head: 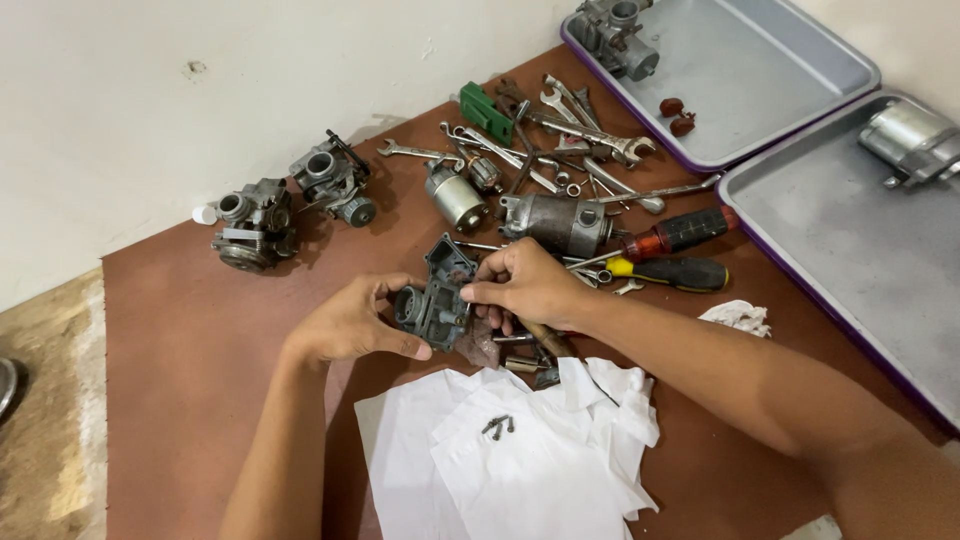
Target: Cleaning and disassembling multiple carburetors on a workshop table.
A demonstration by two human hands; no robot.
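My left hand grips a small grey carburetor body from its left side, held just above the brown mat. My right hand pinches the carburetor's right upper edge with thumb and fingertips; whatever small part sits under the fingers is hidden. Below the hands lies crumpled white paper with a few small dark screws on it. A wooden-handled tool pokes out under my right wrist.
Two more carburetors sit at the left by the wall. Starter motors, a wrench pile and two screwdrivers lie behind the hands. Two grey metal trays at right hold parts.
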